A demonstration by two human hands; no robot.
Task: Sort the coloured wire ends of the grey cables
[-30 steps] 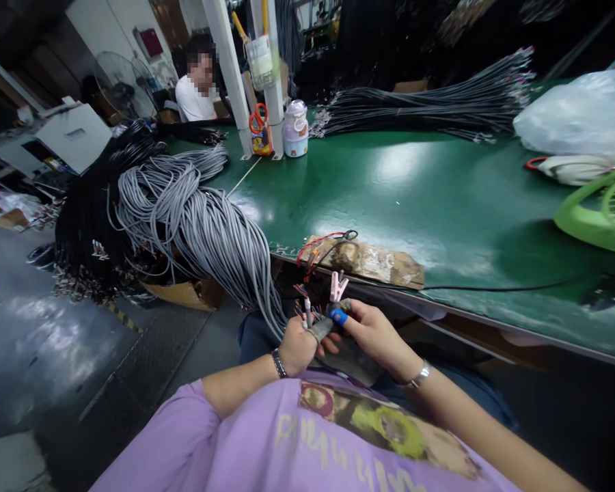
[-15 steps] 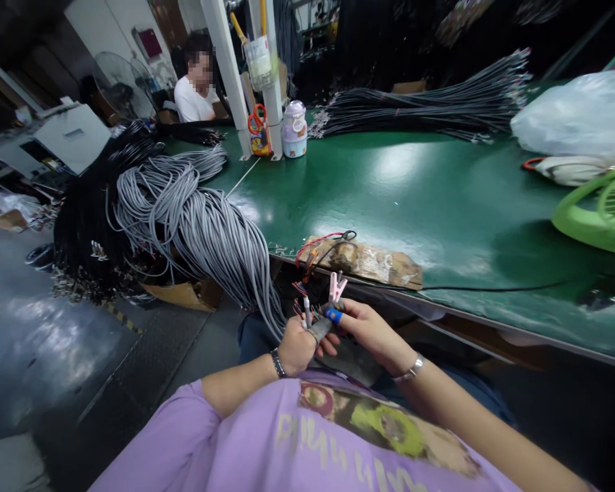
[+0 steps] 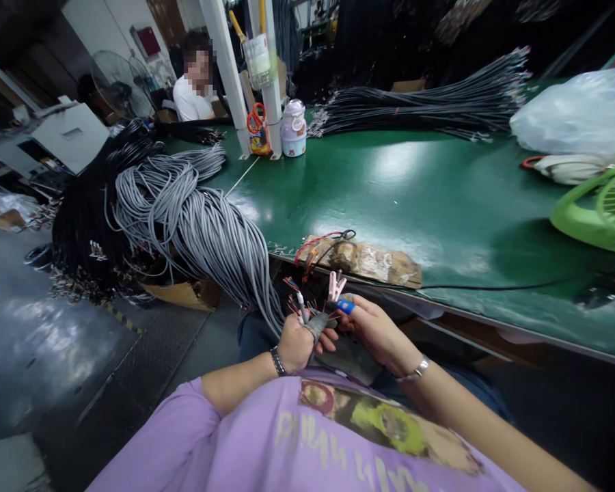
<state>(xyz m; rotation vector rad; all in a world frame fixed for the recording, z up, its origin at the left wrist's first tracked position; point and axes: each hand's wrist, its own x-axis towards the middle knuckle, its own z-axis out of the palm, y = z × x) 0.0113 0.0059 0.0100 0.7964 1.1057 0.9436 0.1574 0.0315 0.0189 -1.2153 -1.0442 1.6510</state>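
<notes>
A: Where is the cable end (image 3: 301,307) from the fingers?

B: In the left hand (image 3: 294,345), closed around it. The pale tip stands up out of that grip, just beyond the fingers, its long axis pointing away from the body and leaning slightly left.

A: And the coloured wires (image 3: 291,281)?

B: One tuft tops that tip. More strands splay low, beside a grey wrap (image 3: 318,322) at the left thumb, their ends pointing toward the right hand (image 3: 376,331).

A: So which hand is nearer?

B: The left, since it has hold. The right is just beside the strand ends, on their right.

A: Are the right fingers wide or narrow?

B: Narrow: thumb and forefinger are close together, a blue band (image 3: 345,306) showing. I can't tell whether they pinch a strand.

A: Anything else near them?

B: A pink clip (image 3: 337,285), upright just beyond the right fingertips; touching or apart, I can't tell. Farther out is the wooden board (image 3: 384,265), at the bench edge. Grey cables (image 3: 225,229) sweep down toward the left fingers from beyond and left.
</notes>
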